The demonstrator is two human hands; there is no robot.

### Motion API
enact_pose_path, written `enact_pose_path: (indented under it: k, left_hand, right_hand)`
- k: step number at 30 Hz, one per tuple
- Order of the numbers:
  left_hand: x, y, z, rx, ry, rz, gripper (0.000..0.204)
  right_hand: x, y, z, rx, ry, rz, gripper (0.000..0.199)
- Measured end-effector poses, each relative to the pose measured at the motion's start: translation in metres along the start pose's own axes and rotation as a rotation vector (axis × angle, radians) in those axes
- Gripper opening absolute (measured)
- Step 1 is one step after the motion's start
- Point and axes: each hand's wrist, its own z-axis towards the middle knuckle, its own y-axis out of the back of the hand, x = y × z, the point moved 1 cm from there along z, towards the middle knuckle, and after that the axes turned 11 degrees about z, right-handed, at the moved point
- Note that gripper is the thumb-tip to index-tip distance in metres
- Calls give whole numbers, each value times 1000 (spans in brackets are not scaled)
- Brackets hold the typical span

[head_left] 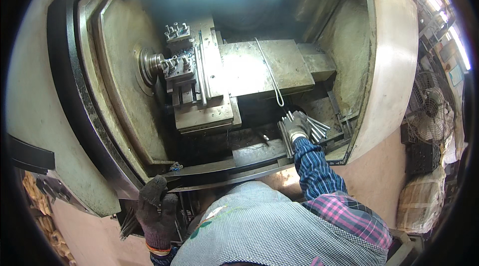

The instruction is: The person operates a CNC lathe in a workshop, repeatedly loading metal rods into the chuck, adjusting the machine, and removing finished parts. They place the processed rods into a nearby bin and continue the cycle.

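My right hand [298, 127], in a grey glove, is closed round a bunch of thin metal rods [318, 129] at the machine's front right. The rods fan out on both sides of the fist. At the lower left, my left hand [155, 211] wears a dark knit glove, with fingers pointing up and thumb apart, beside the machine's front edge. More thin rods [128, 224] lie close to its left. A bent metal rod [269, 71], looped at its near end, rests across the flat bright slide cover [259, 64], just beyond my right hand.
Inside the lathe, a round chuck [151, 66] faces tool holders with bolts [178, 68] on a carriage [204, 116]. The sliding door's dark edge [75, 91] curves along the left. A standing fan [430, 111] and a wrapped sack [421, 201] are on the right.
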Motion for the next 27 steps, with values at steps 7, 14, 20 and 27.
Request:
enact_pose_path:
  k: [7, 14, 20, 27]
  left_hand:
    - [17, -6, -11, 1, 79, 92, 36]
    - [9, -4, -3, 116, 237, -20, 39]
    - [0, -16, 16, 76, 232, -104, 33]
    - [-3, -12, 35, 85, 97, 15, 34]
  right_hand:
    - [54, 7, 16, 74, -77, -255, 48]
    - [44, -19, 66, 154, 5, -469, 38]
    - [38, -54, 99, 147, 59, -519, 28]
    - [39, -49, 101, 196, 96, -460, 24]
